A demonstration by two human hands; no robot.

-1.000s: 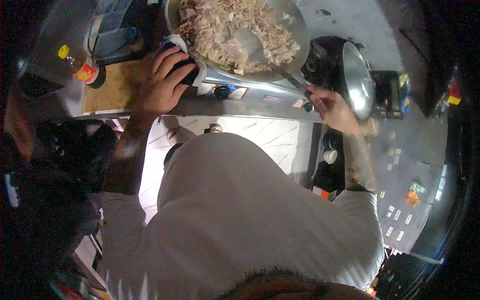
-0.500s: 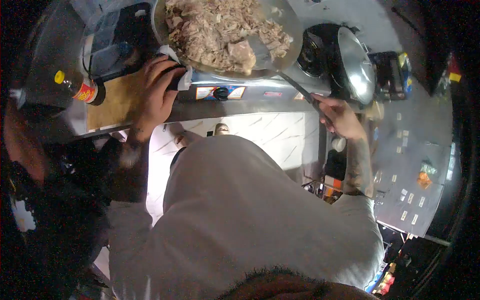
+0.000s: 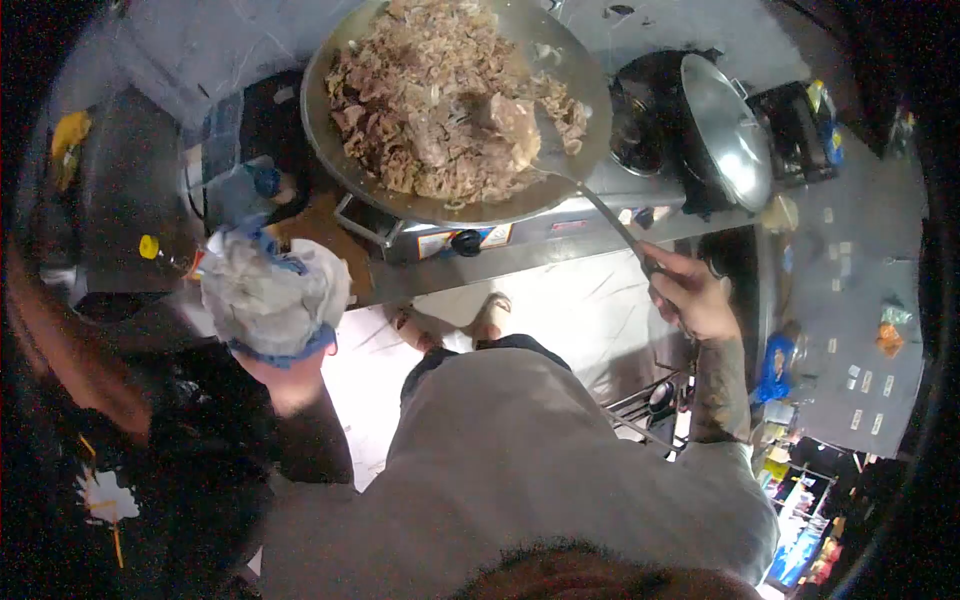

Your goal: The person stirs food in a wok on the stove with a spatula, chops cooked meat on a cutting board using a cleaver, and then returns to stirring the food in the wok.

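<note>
A wide metal wok full of shredded cooked meat sits on the stove. My right hand is wrapped around the handle of a long spatula, its blade end among the meat near a paler chunk. At the left, in front of the counter edge, my left hand holds a crumpled whitish cloth with blue trim. The cloth covers most of the fingers and is apart from the wok. Behind it, a yellow-capped bottle is partly hidden.
A black stove knob is on the front panel below the wok. Right of the wok stand another burner and a large shiny lid, tilted up. Another person's arm and dark clothing are close at the left. A grey surface bears small labels.
My left hand has moved off the wok's rim, down and left, bringing the cloth with it. My right hand keeps the spatula, now slightly lower and further right. The whole view has shifted.
</note>
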